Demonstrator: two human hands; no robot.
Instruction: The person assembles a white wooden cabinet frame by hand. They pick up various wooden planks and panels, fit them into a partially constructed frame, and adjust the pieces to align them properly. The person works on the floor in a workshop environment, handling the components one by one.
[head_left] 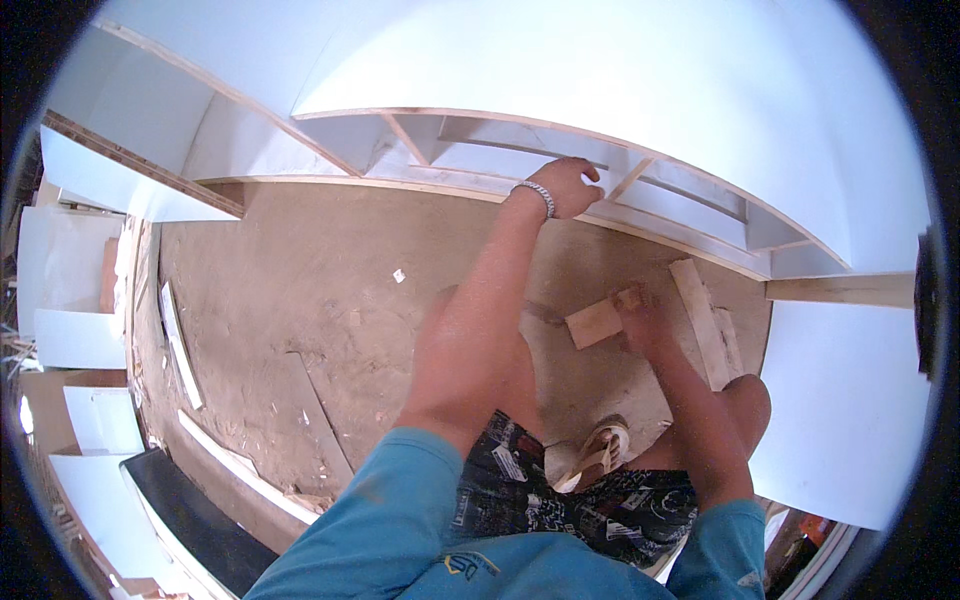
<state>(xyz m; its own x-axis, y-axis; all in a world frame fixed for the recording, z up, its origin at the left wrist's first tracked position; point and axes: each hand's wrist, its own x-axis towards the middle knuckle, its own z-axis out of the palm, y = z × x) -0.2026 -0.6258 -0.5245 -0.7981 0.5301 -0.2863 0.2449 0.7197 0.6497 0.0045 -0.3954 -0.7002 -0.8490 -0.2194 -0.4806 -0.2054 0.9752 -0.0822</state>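
Observation:
My left hand (565,188), with a chain bracelet at the wrist, is at the lower front edge of a white cabinet frame (470,190). Its fingers are bent and a gap shows between thumb and forefinger; I see nothing held there. Lower and to the right, my right hand (645,318) is closed round the end of a short light wooden block (594,324), and both are somewhat blurred. A dark, smeared shape (543,312) lies at the block's left end; I cannot make out what it is.
Wood strips (705,320) lie to the right of the block, beside a white panel (840,400). More strips (250,470) and a long black board (195,520) are at the left. White boards (80,340) stand along the far left. My sandalled foot (600,450) is below the block.

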